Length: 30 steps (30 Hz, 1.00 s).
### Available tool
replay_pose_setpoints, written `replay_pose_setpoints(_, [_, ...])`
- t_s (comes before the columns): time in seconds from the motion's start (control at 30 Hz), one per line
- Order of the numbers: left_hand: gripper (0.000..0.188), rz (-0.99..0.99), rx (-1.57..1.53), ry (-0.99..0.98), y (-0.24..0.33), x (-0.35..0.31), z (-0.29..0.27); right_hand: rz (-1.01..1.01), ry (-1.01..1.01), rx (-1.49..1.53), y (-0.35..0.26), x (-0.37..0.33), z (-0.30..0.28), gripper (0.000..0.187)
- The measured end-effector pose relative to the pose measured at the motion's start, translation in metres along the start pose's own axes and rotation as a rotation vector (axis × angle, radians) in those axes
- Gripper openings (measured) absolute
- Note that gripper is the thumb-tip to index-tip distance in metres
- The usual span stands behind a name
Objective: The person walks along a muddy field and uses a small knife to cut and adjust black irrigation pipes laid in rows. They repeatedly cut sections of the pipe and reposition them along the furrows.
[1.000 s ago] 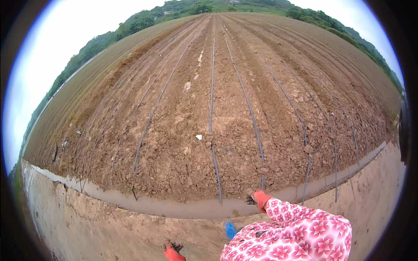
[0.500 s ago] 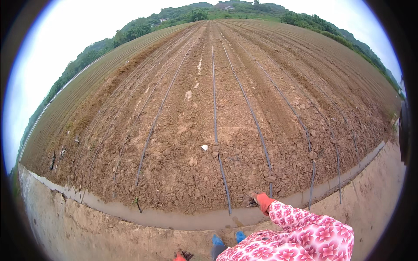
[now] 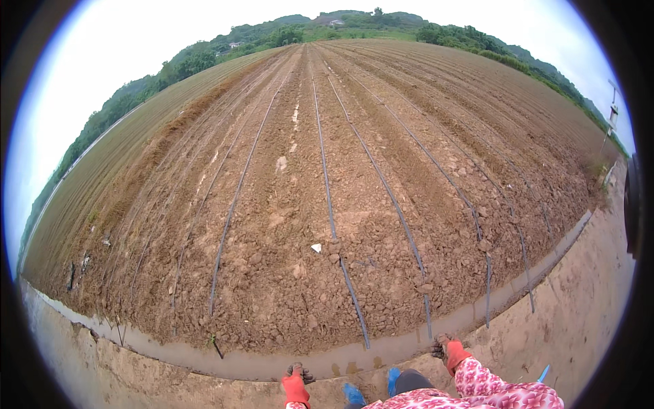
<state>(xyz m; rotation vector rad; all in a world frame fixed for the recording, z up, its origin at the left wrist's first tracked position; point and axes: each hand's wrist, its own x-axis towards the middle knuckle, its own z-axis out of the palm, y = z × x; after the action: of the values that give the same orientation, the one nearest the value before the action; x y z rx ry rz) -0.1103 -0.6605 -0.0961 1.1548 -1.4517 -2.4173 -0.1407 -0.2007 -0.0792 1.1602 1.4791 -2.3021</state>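
Spreading beyond the ditch (image 3: 252, 365), the brown field (image 3: 286, 225) is cloddy and crumbly, ridged in long rows, while a rough, stained concrete ledge (image 3: 531, 341) borders the ditch's near side. Slim, flexible-looking grey hoses (image 3: 355, 307) run down toward the ditch; the hose (image 3: 427, 313) nearest the hands ends at its murky water, just beside the right hand (image 3: 449, 351). Its loose end could, I judge, take in silt if knocked under. The blue shoes (image 3: 353, 395), close to the ditch's near edge, might slip if the ledge is slick with mud. A pink flowered sleeve (image 3: 477, 378) leads to the right hand at that edge, its muddy fingers half spread; whether they grip anything, I cannot tell. The left hand (image 3: 298, 382), also on the ditch's near side, has loosely bent fingers, contents unclear. Beyond the ditch lies an angular white scrap (image 3: 317, 248)
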Motion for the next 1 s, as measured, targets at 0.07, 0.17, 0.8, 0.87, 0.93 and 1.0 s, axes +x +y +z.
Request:
replay_pose_setpoints(0.07, [0.016,-0.029,0.018,-0.047,-0.005,-0.001,0.013,-0.005,0.049,0.017,0.002,0.004,-0.019,0.018])
replay_pose_setpoints(0.17, [0.016,-0.050,0.076,-0.013,-0.014,-0.005,0.033,0.050,0.069,0.076,0.015,0.035,-0.058,0.018])
replay_pose_setpoints(0.8, [0.015,-0.044,0.059,0.162,-0.110,-0.123,0.158,0.125,-0.098,-0.061,-0.089,0.098,-0.108,0.020])
replay_pose_setpoints(0.87, [0.015,-0.047,0.066,0.160,-0.112,-0.122,0.159,0.144,-0.075,-0.086,-0.096,0.097,-0.107,0.019])
replay_pose_setpoints(0.93, [0.016,-0.058,0.075,0.139,-0.105,-0.121,0.162,0.170,-0.070,-0.096,-0.098,0.097,-0.106,0.019])
replay_pose_setpoints(1.0, [0.017,-0.071,0.090,0.120,-0.095,-0.121,0.170,0.154,-0.098,-0.031,-0.090,0.104,-0.110,0.019])
